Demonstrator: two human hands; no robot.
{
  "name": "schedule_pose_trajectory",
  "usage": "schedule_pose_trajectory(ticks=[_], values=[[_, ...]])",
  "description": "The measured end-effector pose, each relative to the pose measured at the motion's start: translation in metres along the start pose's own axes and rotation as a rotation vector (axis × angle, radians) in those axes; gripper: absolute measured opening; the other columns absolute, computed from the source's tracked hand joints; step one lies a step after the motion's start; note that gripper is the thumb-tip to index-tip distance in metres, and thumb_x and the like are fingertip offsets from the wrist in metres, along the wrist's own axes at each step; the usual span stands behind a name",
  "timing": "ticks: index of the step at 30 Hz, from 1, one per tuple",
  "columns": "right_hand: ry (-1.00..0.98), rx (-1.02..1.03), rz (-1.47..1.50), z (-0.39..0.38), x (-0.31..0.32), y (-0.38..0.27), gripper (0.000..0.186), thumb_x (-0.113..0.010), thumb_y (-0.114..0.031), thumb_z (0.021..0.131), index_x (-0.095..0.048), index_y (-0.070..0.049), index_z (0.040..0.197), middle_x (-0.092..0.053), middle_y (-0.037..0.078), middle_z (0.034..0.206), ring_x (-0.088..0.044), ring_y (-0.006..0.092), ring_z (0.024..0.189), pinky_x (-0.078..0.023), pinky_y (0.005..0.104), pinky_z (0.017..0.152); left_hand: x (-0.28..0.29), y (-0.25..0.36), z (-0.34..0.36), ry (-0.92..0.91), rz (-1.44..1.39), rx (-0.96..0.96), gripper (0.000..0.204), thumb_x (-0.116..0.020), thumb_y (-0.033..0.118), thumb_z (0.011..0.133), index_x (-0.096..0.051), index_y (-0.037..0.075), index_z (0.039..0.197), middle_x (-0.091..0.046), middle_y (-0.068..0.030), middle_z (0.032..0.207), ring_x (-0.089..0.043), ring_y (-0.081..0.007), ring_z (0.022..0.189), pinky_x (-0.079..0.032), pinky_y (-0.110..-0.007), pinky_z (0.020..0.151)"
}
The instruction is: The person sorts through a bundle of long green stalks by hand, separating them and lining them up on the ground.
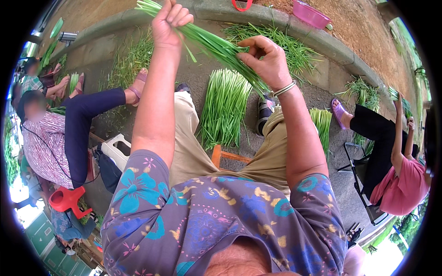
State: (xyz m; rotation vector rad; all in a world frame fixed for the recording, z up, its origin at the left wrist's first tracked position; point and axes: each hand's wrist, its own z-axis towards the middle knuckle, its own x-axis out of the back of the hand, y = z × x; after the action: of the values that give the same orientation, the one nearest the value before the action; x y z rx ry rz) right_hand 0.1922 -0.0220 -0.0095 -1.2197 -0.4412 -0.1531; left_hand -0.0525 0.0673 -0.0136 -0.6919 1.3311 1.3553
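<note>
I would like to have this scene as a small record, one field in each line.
left hand: closed around a bunch of green stalks
right hand: at the same bunch; exact grip unclear
ground: neat green pile between trouser legs
curb: loose green heap beside it
beyond curb: pink basin
others: person in pink, right; person in patterned top, left

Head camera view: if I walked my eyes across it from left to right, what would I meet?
Red plastic stool → white plastic object → left hand's grip → stack of green stalks on the ground → pink basin → co-worker's pink top.
</note>
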Motion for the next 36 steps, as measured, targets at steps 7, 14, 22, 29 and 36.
schedule_pose_trajectory(ticks=[7,14,22,29,36], values=[[-0.029,0.055,-0.120,-0.001,-0.011,-0.007,0.017,-0.069,-0.015,0.070,-0.065,-0.005,0.082,-0.053,0.003,0.068,-0.055,0.0141,0.058,-0.045,0.0272,0.056,0.001,-0.006,0.000,0.017,-0.005,0.028,0.017,-0.053,0.014,0.088,-0.058,0.000,0.080,-0.029,0.0037,0.048,-0.027,-0.0068,0.043,-0.028,-0.020,0.044],[0.008,0.061,-0.045,0.001,-0.013,-0.003,0.014,-0.068,-0.016,0.071,-0.064,-0.003,0.077,-0.053,0.004,0.064,-0.052,0.0142,0.056,-0.043,0.0274,0.053,0.002,-0.006,0.001,0.015,0.001,0.043,0.019,-0.053,0.016,0.089,-0.057,0.000,0.079,-0.029,0.0040,0.048,-0.026,-0.0066,0.043,-0.028,-0.020,0.044],[-0.037,0.051,0.035,0.002,-0.013,-0.005,0.012,-0.065,-0.013,0.073,-0.060,-0.002,0.073,-0.052,0.004,0.065,-0.051,0.0130,0.056,-0.042,0.0260,0.054,0.005,-0.007,0.003,0.074,0.051,0.060,0.019,-0.052,0.017,0.089,-0.056,0.002,0.078,-0.028,0.0045,0.048,-0.025,-0.0064,0.042,-0.027,-0.021,0.043],[-0.182,-0.141,0.438,0.004,-0.002,-0.013,0.012,-0.061,-0.010,0.074,-0.055,-0.004,0.067,-0.050,-0.005,0.061,-0.044,0.0039,0.058,-0.038,0.0220,0.054,0.012,-0.017,0.006,0.121,0.058,0.137,0.017,-0.051,0.015,0.090,-0.054,0.002,0.078,-0.028,0.0045,0.046,-0.026,-0.0066,0.041,-0.026,-0.021,0.041],[-0.336,-0.127,0.324,0.007,0.008,-0.018,0.013,-0.060,-0.010,0.070,-0.052,-0.003,0.064,-0.045,-0.003,0.058,-0.042,0.0047,0.057,-0.036,0.0226,0.052,0.013,-0.024,0.008,0.157,0.092,0.185,0.016,-0.052,0.014,0.089,-0.052,0.002,0.078,-0.028,0.0042,0.045,-0.026,-0.0072,0.040,-0.027,-0.022,0.041]])
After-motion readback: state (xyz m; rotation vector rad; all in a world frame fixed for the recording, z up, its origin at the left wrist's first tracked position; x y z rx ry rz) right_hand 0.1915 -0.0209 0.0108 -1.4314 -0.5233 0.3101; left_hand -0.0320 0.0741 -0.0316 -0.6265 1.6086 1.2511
